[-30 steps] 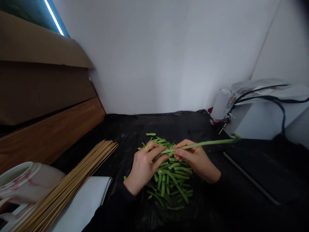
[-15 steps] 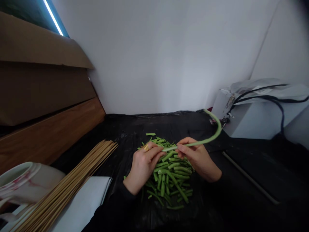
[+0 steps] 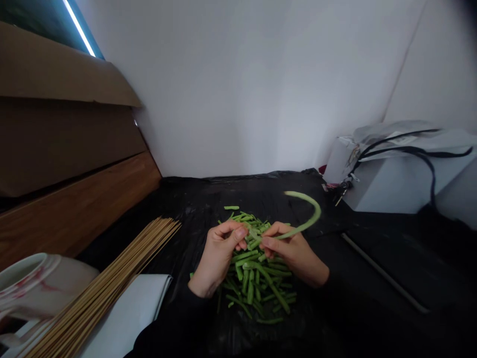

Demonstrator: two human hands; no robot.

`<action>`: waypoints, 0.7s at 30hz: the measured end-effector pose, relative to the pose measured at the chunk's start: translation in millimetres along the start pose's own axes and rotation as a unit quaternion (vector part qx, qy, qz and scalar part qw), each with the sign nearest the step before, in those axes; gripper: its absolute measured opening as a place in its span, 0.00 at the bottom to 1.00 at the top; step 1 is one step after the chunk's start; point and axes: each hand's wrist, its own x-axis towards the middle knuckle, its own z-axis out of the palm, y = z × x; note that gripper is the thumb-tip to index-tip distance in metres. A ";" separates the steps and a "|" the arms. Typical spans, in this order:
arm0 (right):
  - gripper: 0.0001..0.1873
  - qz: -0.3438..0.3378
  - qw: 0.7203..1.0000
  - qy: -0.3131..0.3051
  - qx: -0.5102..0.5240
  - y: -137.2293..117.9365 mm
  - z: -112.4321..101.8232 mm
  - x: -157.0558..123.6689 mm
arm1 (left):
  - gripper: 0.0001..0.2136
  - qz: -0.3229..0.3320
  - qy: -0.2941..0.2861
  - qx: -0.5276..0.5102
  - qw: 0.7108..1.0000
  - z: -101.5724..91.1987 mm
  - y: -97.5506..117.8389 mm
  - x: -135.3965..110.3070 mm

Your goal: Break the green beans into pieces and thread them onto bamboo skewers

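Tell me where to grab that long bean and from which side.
Take the long bean on the stretch just beyond the right hand, from above and the right. That part arcs free in the air, clear of the pile of cut pieces; the left hand seems to pinch the near end.

Bean [image 3: 312, 217] pinched between left hand [image 3: 218, 253] and right hand [image 3: 294, 251], just above pile [image 3: 261, 283] of cut pieces on black counter [image 3: 372, 308]; far end arched upward. Skewers [image 3: 108, 283] at left.
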 end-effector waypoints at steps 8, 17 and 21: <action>0.10 0.006 0.999 0.028 0.026 1.7 -6.2 2.7 | 0.15 -0.080 0.060 -0.169 0.981 -3.3 -5.1 8.4; 0.10 0.019 0.993 0.052 0.102 -7.9 -8.6 5.5 | 0.05 -0.157 0.049 -0.332 0.929 -22.3 11.4 15.5; 0.10 0.025 0.996 0.028 0.081 -8.4 -9.0 3.0 | 0.08 -0.104 -0.015 -0.174 0.979 -14.7 10.0 10.1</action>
